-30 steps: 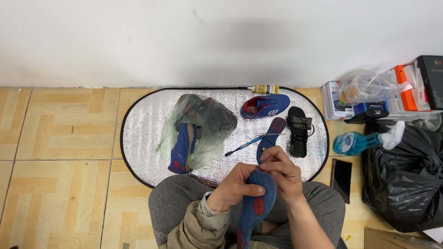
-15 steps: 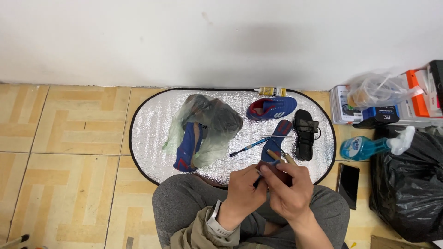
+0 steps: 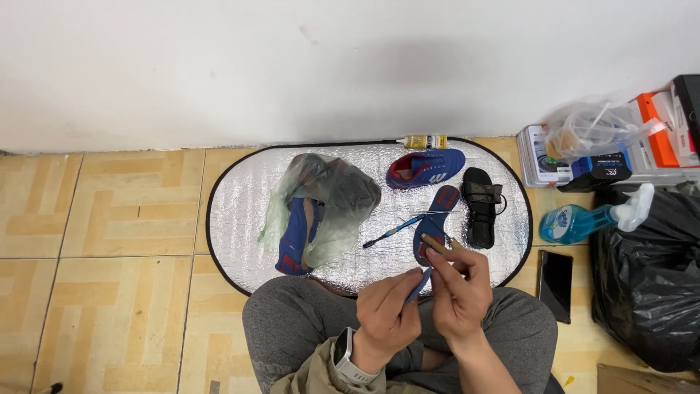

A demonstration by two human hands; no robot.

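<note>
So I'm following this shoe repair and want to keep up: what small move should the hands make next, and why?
Probably bring the small brush-like tool in the right hand down onto the blue insole that the left hand pinches. The tool's tip sits just above the insole, apart from it, and both hands are raised over the lap.

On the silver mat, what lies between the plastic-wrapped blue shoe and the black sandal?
In the head view, between the plastic-wrapped blue shoe and the black sandal lie a thin blue-handled brush and a blue insole, both flat on the silver mat.
</note>
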